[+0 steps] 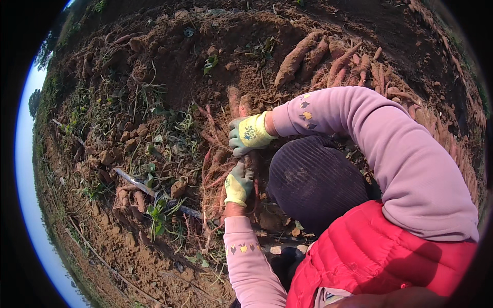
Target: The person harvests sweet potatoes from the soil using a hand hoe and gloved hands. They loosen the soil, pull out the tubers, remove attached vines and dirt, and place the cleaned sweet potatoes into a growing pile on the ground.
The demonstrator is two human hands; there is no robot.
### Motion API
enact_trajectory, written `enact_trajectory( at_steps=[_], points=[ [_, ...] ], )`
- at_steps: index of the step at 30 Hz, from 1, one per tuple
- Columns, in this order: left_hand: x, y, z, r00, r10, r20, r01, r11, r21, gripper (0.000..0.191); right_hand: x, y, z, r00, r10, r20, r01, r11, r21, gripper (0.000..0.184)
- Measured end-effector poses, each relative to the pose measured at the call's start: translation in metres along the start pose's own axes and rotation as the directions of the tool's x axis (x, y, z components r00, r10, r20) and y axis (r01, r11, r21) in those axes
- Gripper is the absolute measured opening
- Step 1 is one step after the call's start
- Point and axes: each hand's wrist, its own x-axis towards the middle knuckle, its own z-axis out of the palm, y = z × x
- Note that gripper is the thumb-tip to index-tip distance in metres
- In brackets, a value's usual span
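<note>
My right hand (249, 133), in a yellow glove with a grey-green coated front, is the upper one in the picture. It closes over soil-covered sweet potatoes, whose reddish ends (244, 106) stick out past the fingers. Just below it, my left hand (239, 184), gloved alike, grips a dusty sweet potato (251, 161) at the fingertips. The two hands nearly touch. Thin pink roots (215, 179) and more sweet potatoes spread from the clump beside my left hand. The undersides of both grips are hidden.
Dug sweet potatoes (296, 59) lie piled at upper right. Loose soil, clods and cut vines (181, 131) cover the ground to the left. A strip of plastic film (134, 180) crosses the dirt near another sweet potato clump (131, 198). Dark ribbed cloth (316, 184) sits close to my hands.
</note>
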Motion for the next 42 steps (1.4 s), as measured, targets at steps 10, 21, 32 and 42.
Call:
enact_trajectory(
  at_steps=[10,21,32,42],
  points=[
    [-0.034,0.006,-0.006,0.877,-0.479,-0.035,0.218,0.462,-0.86,0.022,-0.167,0.045,-0.076,0.948,0.278,-0.153,-0.302,0.94,-0.158,0.045],
    [-0.012,0.074,0.007,0.953,-0.237,-0.191,0.094,0.827,-0.555,0.023,-0.118,0.023,-0.067,0.595,0.801,0.069,-0.609,0.393,0.688,0.088],
    [-0.016,0.116,0.011,0.983,0.152,0.102,-0.179,0.919,0.35,0.023,0.017,-0.035,-0.002,0.462,0.618,0.636,-0.854,0.115,0.508,0.124],
    [0.003,0.094,0.029,0.949,0.08,-0.306,-0.076,0.997,0.026,0.023,-0.017,0.023,0.012,0.066,0.882,0.466,0.056,-0.469,0.881,0.059]
  ],
)
